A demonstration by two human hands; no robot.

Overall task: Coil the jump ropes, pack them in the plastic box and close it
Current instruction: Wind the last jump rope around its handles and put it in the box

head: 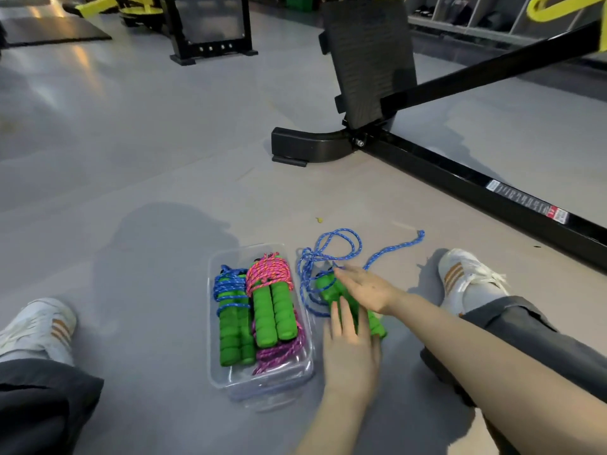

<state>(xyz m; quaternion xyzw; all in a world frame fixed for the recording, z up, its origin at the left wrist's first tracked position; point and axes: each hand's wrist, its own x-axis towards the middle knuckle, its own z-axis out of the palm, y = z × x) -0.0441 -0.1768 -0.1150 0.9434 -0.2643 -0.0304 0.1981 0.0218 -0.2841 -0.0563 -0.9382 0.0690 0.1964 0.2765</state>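
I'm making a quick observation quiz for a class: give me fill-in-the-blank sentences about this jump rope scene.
1. The plastic box holds ___ coiled ropes.
2. The loose rope on the floor beside it has a ___ cord.
3. The left hand and right hand rest on its ___ handles.

Missing words: two; blue; green.

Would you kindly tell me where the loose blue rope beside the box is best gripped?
I'd grip its two green handles together, from above: they lie side by side flat on the floor, whereas the blue cord sprawls in slack loops beyond them.
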